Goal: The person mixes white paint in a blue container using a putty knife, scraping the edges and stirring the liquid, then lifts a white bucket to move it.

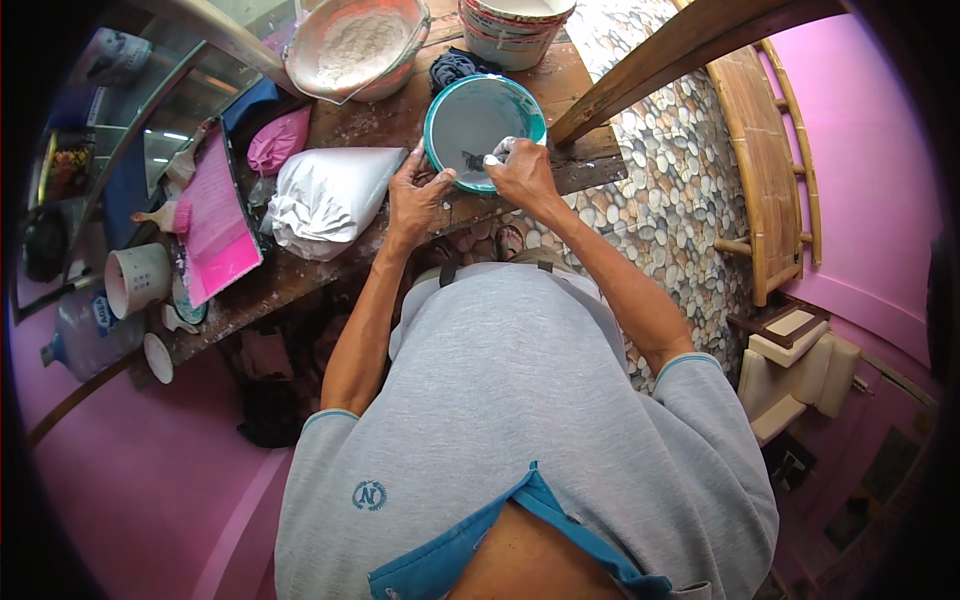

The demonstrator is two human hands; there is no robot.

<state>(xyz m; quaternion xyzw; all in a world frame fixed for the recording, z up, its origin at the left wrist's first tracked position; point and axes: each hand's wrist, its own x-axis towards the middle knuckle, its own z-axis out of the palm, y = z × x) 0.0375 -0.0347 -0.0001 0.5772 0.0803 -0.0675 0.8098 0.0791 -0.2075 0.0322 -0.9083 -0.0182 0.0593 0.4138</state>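
A teal bucket stands on the wooden table, with pale grey material coating its inside and a dark patch near its close side. My left hand grips the bucket's left side, thumb toward the near rim. At the near right rim my right hand is closed, its fingertips whitened and reaching over the opening; whatever it holds is hidden. Just left of my left hand lies a silvery-white bag. Behind the bucket sits a dark crumpled cloth.
A basin of white powder and a stack of pails stand farther back. To the left are a pink paint tray, a brush and a white cup. A wooden post slants at the right.
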